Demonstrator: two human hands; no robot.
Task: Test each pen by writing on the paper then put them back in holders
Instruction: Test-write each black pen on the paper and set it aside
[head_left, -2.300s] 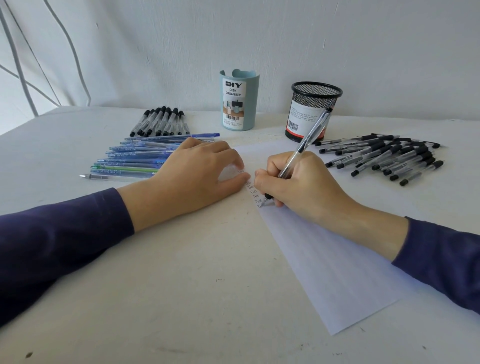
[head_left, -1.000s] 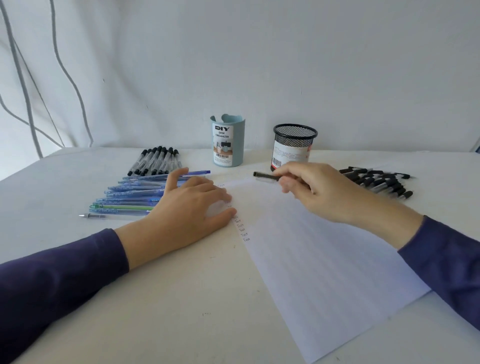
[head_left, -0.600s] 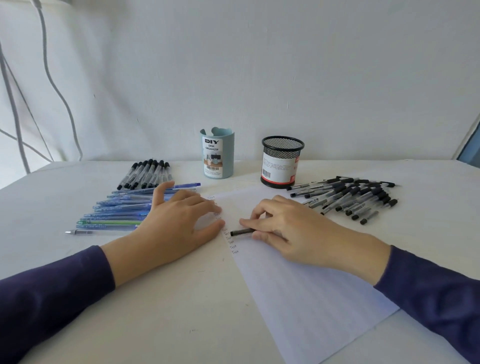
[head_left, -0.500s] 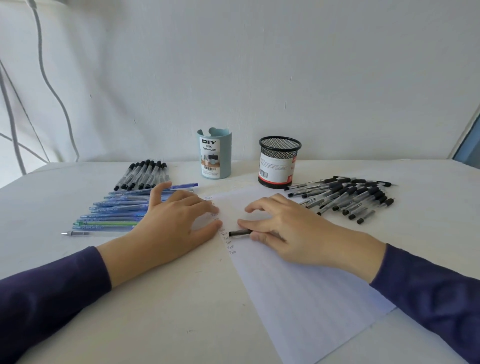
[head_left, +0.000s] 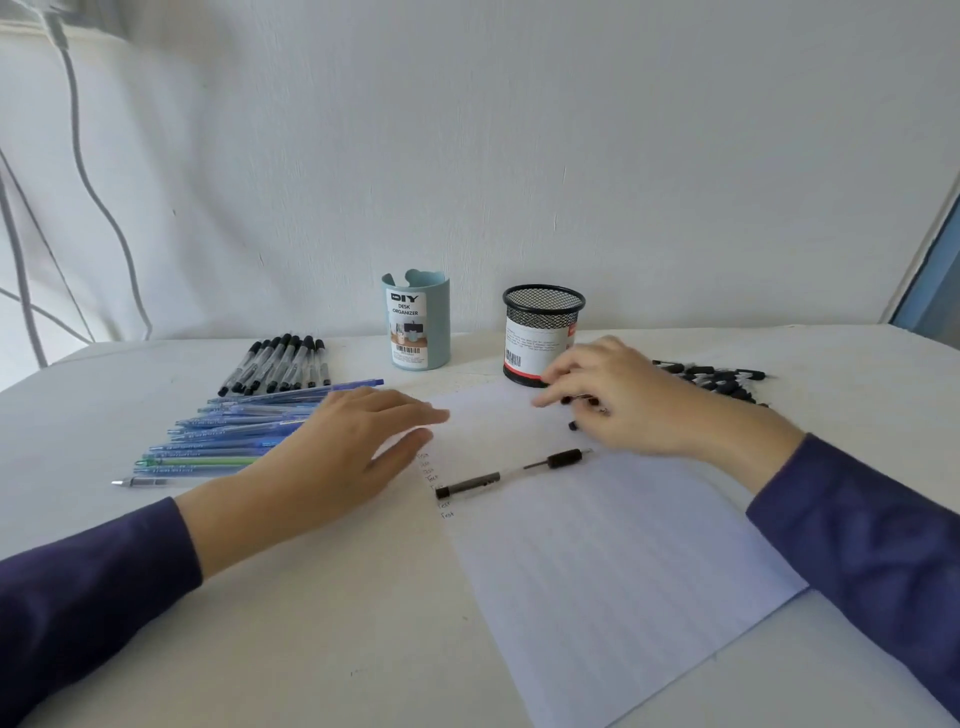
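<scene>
A lined sheet of paper (head_left: 613, 545) lies on the white table, with a short column of written words (head_left: 444, 506) down its left edge. One black-capped clear pen (head_left: 511, 473) lies loose on the sheet beside the words. My left hand (head_left: 337, 452) rests flat, fingers straight, at the paper's top left corner. My right hand (head_left: 634, 405) is blurred over the near end of the pile of black pens (head_left: 717, 376), fingers bent around dark pen ends; a grip is not clear. A blue holder (head_left: 415, 322) and a black mesh holder (head_left: 543, 332) stand behind.
Several blue pens (head_left: 234, 436) lie fanned left of my left hand. A neat row of black-capped pens (head_left: 280, 364) lies behind them. A white wall (head_left: 519, 156) closes the back of the table, with cables hanging at the far left.
My right hand wrote with a pen, laid it down on the paper and let go. It has since moved back right to the black pen pile. My left hand stayed put.
</scene>
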